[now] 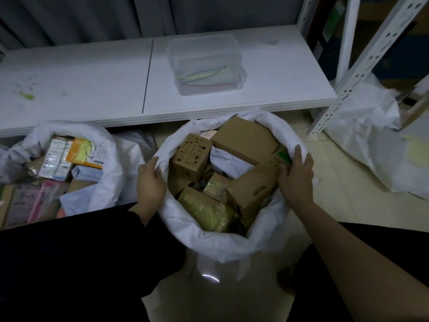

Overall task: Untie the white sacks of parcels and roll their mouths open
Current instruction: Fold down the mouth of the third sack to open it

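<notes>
A white sack (216, 245) stands on the floor in front of me, its mouth rolled down into a thick rim, with several brown cardboard boxes (246, 138) and wrapped parcels inside. My left hand (149, 182) grips the rolled rim on the left side. My right hand (296, 175) holds the rim on the right side, fingers over the edge. A second white sack (109, 159) sits to the left with its mouth rolled open, showing mixed parcels. A third white sack (371, 140) lies at the right, crumpled, its mouth not visible.
A low white shelf board (92, 77) runs behind the sacks and carries a clear plastic tub (205, 63) holding coloured ties. A white perforated rack post (362, 61) stands at the right. My dark trouser legs fill the bottom of the view.
</notes>
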